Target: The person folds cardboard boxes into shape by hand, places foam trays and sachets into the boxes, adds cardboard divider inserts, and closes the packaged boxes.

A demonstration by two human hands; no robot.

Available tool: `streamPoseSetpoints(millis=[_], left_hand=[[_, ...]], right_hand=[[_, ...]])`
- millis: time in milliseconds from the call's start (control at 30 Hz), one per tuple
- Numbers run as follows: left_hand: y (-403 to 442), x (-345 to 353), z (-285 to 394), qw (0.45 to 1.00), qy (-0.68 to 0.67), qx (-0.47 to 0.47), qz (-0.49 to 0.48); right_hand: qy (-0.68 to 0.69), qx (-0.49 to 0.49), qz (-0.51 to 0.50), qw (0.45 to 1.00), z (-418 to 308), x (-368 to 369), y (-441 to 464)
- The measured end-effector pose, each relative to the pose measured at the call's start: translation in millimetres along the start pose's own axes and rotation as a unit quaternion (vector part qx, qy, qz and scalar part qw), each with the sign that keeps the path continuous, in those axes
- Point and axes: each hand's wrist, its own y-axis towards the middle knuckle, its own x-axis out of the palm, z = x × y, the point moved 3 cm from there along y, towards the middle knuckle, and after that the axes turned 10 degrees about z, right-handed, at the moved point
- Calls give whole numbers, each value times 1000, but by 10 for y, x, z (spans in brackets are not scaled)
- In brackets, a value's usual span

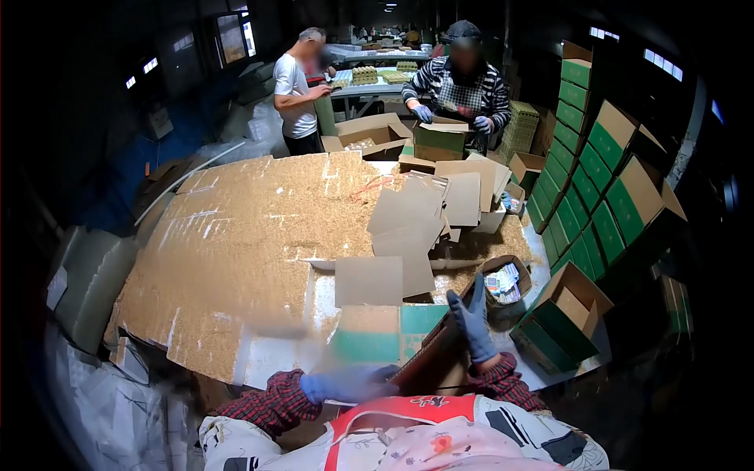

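Nearest: pink-and-red apron [440, 451] at the tabletop's near edge. Just beyond it, brown-and-green carton [430, 355], set between the wearer's two gloved hands. Left hand [349, 385] motion-blurred, low by the carton's near left side; cannot tell whether it grips. Right hand [473, 320] raised at the carton's right edge, fingers spread, nothing grasped; contact with the cardboard unclear.

Tabletop [228, 235]: broad straw-coloured stretch left of the carton, open room out to its far-left edge. Ahead, tighter: loose cardboard sheets [408, 216] overlap. Right, tightest: paper-filled box [514, 315] just past the right hand, open green box [546, 334] beside it, stacked green boxes [585, 192] walling that edge.
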Motion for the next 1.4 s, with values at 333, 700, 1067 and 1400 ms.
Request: streamPoseSetpoints(millis=[333, 700, 1067, 1400], left_hand=[[200, 149, -185, 822, -522, -22, 228], [1050, 263, 796, 864, 152, 363, 313], [1899, 805, -143, 910, 169, 344, 160], [549, 159, -513, 876, 287, 383, 62]], right_hand=[[-18, -84, -31, 996, 75, -502, -76], [36, 49, -399, 915, 257, -1040, 244], [-57, -54, -108, 991, 406, -1296, -171], [122, 408, -233, 874, 1198, -733, 76]])
